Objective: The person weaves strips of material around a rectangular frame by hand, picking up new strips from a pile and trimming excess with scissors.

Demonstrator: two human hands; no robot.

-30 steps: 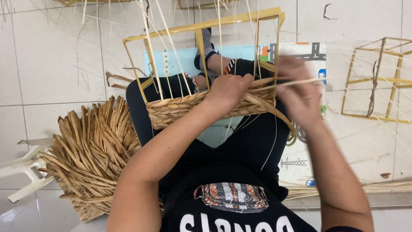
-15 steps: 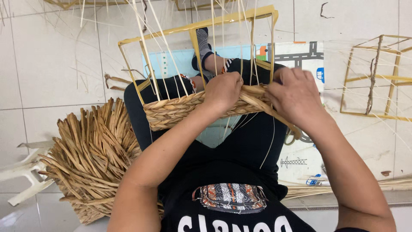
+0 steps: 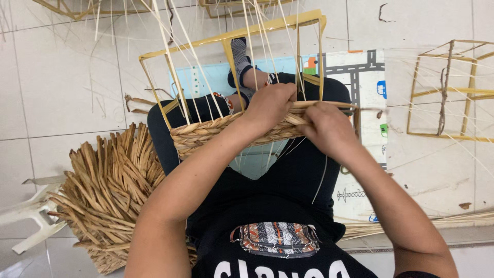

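A yellow box-shaped wire frame (image 3: pixel 231 38) rests on my lap, with thin pale strings running up its sides. A woven band of dried straw (image 3: pixel 206 135) wraps its near edge. My left hand (image 3: pixel 270 105) presses on the top of that woven band near the middle. Just to its right, my right hand (image 3: pixel 329 131) grips a flat straw strand (image 3: pixel 329 104) lying along the band's upper edge. The two hands sit close together, nearly touching.
A big bundle of dried straw strands (image 3: pixel 103 190) lies on the tiled floor at my left, beside a white plastic stool (image 3: pixel 31 216). Another bare yellow frame (image 3: pixel 447 92) stands at right. A printed play mat (image 3: pixel 355 77) lies under my crossed legs. Loose thin reeds (image 3: pixel 453 221) lie at lower right.
My right hand has come down and leftward from the frame's right corner to the woven band, closing in on my left hand. The left hand has stayed on the band.
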